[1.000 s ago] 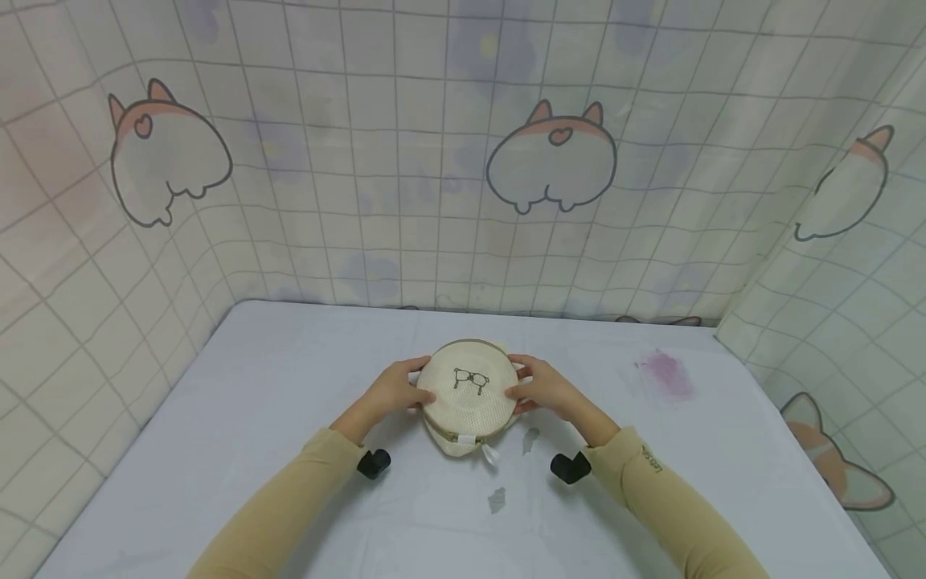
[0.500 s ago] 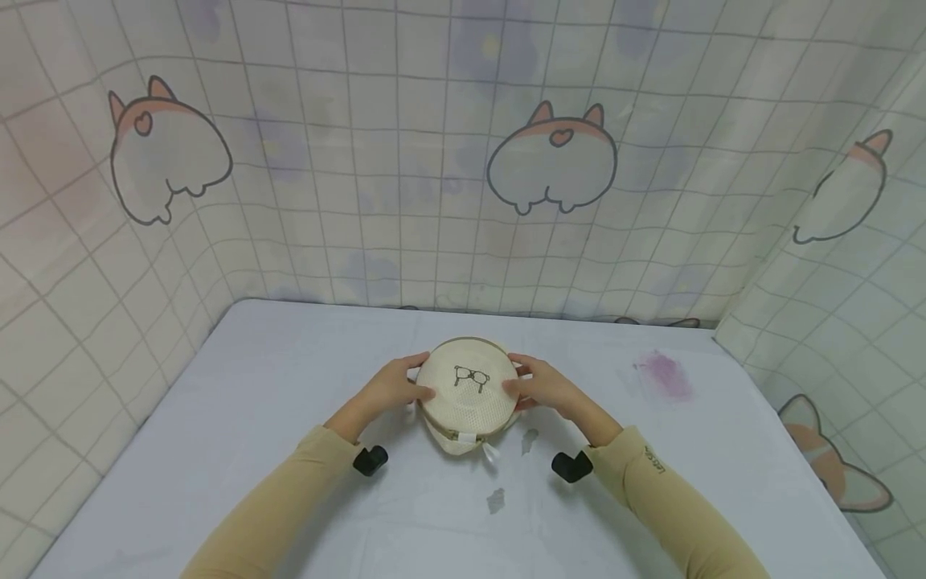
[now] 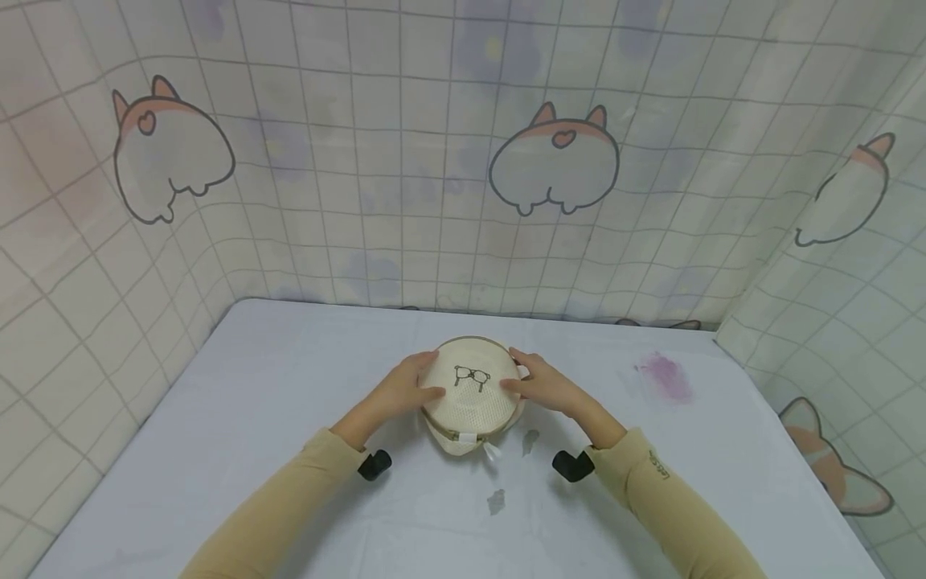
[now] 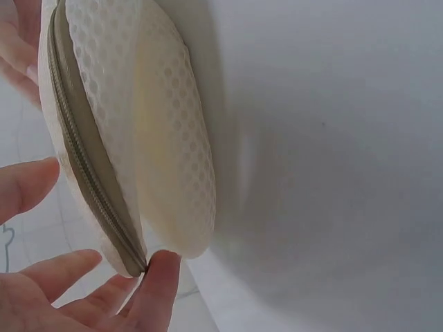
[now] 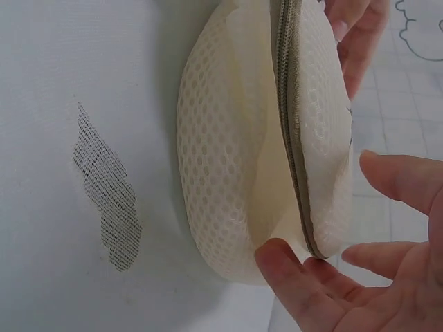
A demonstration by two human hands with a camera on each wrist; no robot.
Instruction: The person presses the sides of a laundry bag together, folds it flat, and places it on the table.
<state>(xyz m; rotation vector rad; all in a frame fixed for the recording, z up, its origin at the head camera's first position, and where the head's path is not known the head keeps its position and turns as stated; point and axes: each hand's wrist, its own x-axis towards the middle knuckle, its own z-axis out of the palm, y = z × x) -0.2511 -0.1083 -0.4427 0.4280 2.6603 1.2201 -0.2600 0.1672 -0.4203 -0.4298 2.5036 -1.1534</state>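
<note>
A round, cream mesh laundry bag [image 3: 470,394] rests on the table, with a glasses drawing on its lid. Its zipper [image 4: 86,169] runs around the lid's edge in the left wrist view. From the left side my left hand [image 3: 403,388] holds the bag, the thumb over the lid and fingers at the rim. Opposite it, my right hand [image 3: 550,386] holds the right side in the same way. The right wrist view shows one right fingertip [image 5: 277,259] against the mesh wall below the zipper. Something pale yellow shows faintly through the mesh in the left wrist view.
A white cloth covers the table [image 3: 304,346]. Grey patches [image 3: 496,502] mark it in front of the bag, and a pink stain [image 3: 665,375] lies at the right. A checked curtain [image 3: 405,265] with cartoon dogs surrounds the back and sides.
Both hands have shifted slightly at the bag's sides. The left hand has moved a little right, its thumb farther over the lid. The bag stays nearly in place.
</note>
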